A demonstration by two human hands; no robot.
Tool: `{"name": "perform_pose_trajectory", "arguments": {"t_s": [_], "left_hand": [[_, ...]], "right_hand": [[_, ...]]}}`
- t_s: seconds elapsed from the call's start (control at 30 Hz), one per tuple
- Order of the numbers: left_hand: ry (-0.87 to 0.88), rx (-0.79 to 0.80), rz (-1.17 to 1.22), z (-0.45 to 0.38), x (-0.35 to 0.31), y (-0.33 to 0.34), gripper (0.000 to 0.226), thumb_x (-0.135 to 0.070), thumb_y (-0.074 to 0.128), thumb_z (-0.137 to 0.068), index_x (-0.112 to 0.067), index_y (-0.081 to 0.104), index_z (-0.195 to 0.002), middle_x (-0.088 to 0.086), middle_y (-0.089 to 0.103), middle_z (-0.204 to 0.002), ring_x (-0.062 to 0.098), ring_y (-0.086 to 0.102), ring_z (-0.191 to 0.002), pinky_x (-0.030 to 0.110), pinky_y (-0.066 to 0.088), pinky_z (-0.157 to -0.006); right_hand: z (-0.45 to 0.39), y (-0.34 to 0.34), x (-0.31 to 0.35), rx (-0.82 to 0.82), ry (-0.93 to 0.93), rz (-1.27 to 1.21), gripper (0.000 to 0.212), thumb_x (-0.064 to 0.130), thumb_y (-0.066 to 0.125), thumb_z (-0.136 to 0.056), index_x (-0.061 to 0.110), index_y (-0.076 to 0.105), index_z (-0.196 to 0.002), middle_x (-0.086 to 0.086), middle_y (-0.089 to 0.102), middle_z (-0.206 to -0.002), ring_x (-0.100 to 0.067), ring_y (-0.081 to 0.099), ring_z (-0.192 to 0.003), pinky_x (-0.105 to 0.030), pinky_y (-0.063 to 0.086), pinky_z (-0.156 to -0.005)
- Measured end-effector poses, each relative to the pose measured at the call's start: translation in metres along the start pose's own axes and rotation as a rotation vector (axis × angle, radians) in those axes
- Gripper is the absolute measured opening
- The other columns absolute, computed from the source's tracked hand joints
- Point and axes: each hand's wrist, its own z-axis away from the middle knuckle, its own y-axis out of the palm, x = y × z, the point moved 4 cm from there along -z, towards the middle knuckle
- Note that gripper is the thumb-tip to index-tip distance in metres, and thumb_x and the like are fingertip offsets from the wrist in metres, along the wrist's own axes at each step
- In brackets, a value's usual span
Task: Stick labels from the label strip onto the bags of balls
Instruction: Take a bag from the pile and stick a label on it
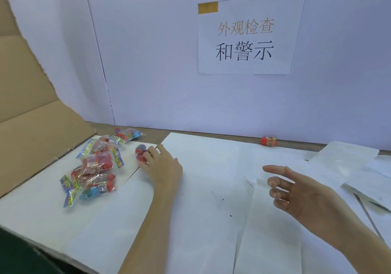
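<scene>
Plainly, the main risk here is a fumbled pick: the left hand (163, 163) reaches toward the far left of the worktop (190, 220), its fingers (148, 154) curled round a small bag (141, 153) of red and blue balls that lies apart from the pile (93, 168). The film looks slick and crinkly, so a loose pinch could let the bag slip, or the balls inside could roll and shift the weight. Blur hides how firmly the fingers close on it. A second worry is the label itself. No label strip can be told apart among the white sheets (347, 163) lying toward the right edge, so a label may have to be hunted for, and a sticky label set on wrinkled film could crease or lift at a corner. The right hand (304, 193) hovers above the right half of the worktop, fingers loosely spread and holding nothing. The bags in the pile sit near the left edge, beside a cardboard flap (31, 125); they are clear pouches with bright printed headers, each holding several red or blue balls, heaped over one another. One more bag (127, 135) lies by the back edge, and a stray red item (268, 141) rests against the back wall (148, 62).
</scene>
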Motion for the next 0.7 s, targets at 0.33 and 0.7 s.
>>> {"name": "perform_pose_trajectory", "arguments": {"t_s": [0.33,0.7], "left_hand": [[0.400,-0.009,0.524,0.009,-0.033,-0.006,0.024,-0.006,0.051,-0.105,-0.010,0.070,-0.119,0.004,0.056,-0.127,0.028,0.049,-0.115,0.036,0.040,-0.092],[0.497,0.481,1.496,0.085,-0.099,-0.044,0.018,-0.014,0.053,-0.108,-0.015,0.071,-0.103,0.001,0.077,-0.092,0.017,0.073,-0.081,0.026,0.060,-0.070]], "right_hand": [[-0.001,0.003,-0.004,-0.055,0.030,0.038,0.059,0.043,0.079,-0.078,0.008,0.073,-0.126,-0.007,0.061,-0.094,-0.021,0.058,-0.079,-0.028,0.053,-0.070],[0.000,-0.005,0.004,-0.477,-0.187,0.443,0.056,0.068,0.070,-0.083,0.043,0.065,-0.132,0.012,0.077,-0.115,-0.008,0.072,-0.105,-0.030,0.051,-0.087]]}}
